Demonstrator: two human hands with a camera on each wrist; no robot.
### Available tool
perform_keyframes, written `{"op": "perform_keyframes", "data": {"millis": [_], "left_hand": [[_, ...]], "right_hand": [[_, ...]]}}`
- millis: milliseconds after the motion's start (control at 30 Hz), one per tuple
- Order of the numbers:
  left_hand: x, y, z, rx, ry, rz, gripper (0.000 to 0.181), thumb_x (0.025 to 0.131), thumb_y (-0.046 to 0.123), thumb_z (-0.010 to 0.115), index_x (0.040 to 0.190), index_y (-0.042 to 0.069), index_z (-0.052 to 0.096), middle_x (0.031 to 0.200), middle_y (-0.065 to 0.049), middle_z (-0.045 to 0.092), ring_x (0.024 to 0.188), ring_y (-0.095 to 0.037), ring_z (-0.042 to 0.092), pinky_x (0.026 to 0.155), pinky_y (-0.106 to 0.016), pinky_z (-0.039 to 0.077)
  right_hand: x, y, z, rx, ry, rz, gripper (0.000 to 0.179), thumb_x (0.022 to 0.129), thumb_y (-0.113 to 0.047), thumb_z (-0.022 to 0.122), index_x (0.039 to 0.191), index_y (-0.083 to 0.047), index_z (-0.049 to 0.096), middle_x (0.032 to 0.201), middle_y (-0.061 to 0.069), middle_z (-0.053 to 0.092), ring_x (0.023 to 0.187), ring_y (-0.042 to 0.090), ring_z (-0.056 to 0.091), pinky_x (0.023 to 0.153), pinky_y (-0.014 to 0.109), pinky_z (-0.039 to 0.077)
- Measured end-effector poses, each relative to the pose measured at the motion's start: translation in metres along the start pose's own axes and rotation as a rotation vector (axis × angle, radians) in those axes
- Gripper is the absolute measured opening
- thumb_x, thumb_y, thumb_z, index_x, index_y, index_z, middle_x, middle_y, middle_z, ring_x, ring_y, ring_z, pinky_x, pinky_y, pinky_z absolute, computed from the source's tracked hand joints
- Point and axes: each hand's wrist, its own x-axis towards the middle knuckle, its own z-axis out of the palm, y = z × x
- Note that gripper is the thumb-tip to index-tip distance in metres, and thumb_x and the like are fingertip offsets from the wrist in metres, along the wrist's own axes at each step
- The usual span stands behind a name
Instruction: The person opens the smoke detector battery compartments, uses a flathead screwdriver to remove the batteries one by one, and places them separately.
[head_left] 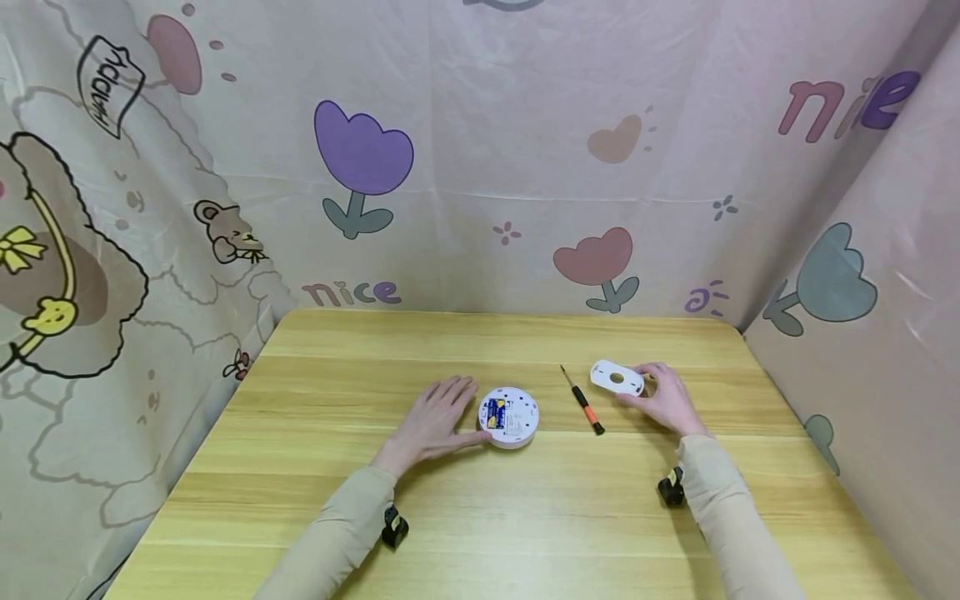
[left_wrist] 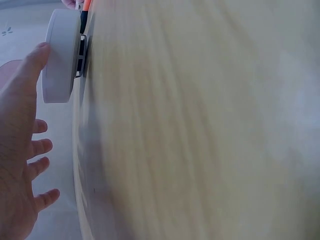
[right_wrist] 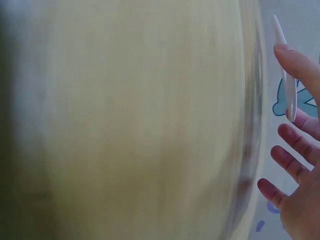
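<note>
A round white smoke detector (head_left: 519, 421) lies on the table with a blue-and-yellow battery label showing on its upper face. At its left side is my left hand (head_left: 433, 423), fingers spread, the thumb reaching to the detector's edge. In the left wrist view that thumb lies against the side wall of the detector (left_wrist: 61, 60), and the other fingers stand apart from it. My right hand (head_left: 667, 402) pinches the right end of a white mounting plate (head_left: 604, 374) with a round central hole. The right wrist view shows the plate (right_wrist: 290, 95) edge-on between thumb and forefinger.
Between the detector and the plate lies a small screwdriver (head_left: 582, 402) with a black and orange handle, its tip pointing away. The wooden table (head_left: 495, 533) meets a printed curtain (head_left: 480, 167) at the back, and more curtain hangs on both sides.
</note>
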Motion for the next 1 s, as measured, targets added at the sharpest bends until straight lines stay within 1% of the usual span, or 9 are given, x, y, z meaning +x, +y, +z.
{"op": "perform_keyframes", "data": {"millis": [67,300,567,733,867,1000], "left_hand": [[0.000,0.000,0.001,0.010,0.003,0.000,0.095,0.090,0.073,0.051,0.156,0.007,0.034,0.164,-0.017,0.032,0.152,-0.036,0.030,0.123,-0.060,0.027],[-0.002,0.000,0.000,0.023,0.012,0.007,0.094,0.090,0.072,0.052,0.156,0.007,0.035,0.165,-0.017,0.030,0.154,-0.035,0.027,0.123,-0.060,0.028],[-0.002,-0.001,0.000,0.028,0.014,0.007,0.094,0.090,0.072,0.052,0.156,0.008,0.035,0.165,-0.017,0.029,0.154,-0.035,0.027,0.123,-0.060,0.028],[-0.002,-0.001,-0.001,0.025,0.017,0.009,0.094,0.090,0.072,0.053,0.156,0.008,0.036,0.165,-0.017,0.029,0.154,-0.036,0.028,0.123,-0.061,0.029],[-0.001,0.000,-0.001,0.027,0.014,0.008,0.094,0.090,0.073,0.052,0.156,0.008,0.035,0.166,-0.017,0.028,0.154,-0.035,0.026,0.123,-0.060,0.029],[-0.002,0.000,-0.001,0.027,0.013,0.005,0.094,0.090,0.073,0.052,0.156,0.008,0.035,0.166,-0.016,0.028,0.155,-0.034,0.025,0.123,-0.060,0.028]], "right_hand": [[0.000,0.002,-0.001,-0.012,-0.018,0.013,0.071,0.079,-0.038,0.084,0.129,0.005,0.058,0.137,0.032,0.052,0.129,0.052,0.044,0.111,0.071,0.030],[0.003,0.011,0.000,-0.066,-0.046,0.027,0.073,0.081,-0.041,0.082,0.131,0.006,0.057,0.139,0.033,0.048,0.129,0.052,0.043,0.110,0.070,0.031],[0.002,0.008,-0.001,-0.069,-0.076,0.041,0.067,0.082,-0.038,0.081,0.129,0.004,0.059,0.140,0.035,0.048,0.130,0.054,0.042,0.109,0.069,0.032],[0.002,0.008,-0.001,-0.082,-0.087,0.038,0.067,0.082,-0.038,0.081,0.129,0.005,0.059,0.142,0.035,0.047,0.131,0.054,0.040,0.109,0.069,0.032],[0.002,0.010,-0.001,-0.083,-0.101,0.033,0.071,0.081,-0.039,0.082,0.130,0.007,0.058,0.144,0.035,0.044,0.132,0.055,0.038,0.111,0.070,0.030],[0.001,0.010,-0.002,-0.081,-0.113,0.028,0.083,0.080,-0.040,0.083,0.139,0.008,0.050,0.146,0.037,0.040,0.133,0.056,0.036,0.112,0.071,0.028]]}}
